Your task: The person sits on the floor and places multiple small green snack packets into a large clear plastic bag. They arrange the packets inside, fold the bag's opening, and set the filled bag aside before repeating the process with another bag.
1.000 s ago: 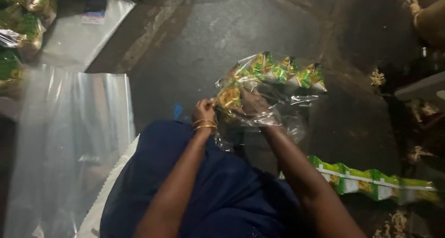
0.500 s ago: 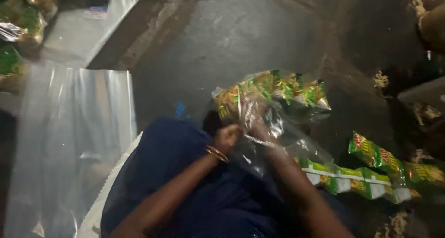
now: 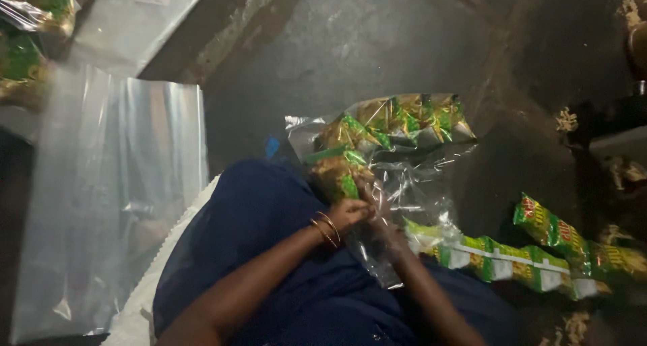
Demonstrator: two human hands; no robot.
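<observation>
Both hands grip a clear plastic bag of green snack packets over the lap: left hand pinched at its mouth, right hand closed lower down. Strip of packets lies right; plastic sheet left.

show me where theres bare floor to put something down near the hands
Bare dark floor lies beyond the clear plastic bag of green and yellow snack packets, right of the clear plastic sheets. A smaller patch sits right of that bag. It is crowded around both hands and by the strip of green packets.
</observation>
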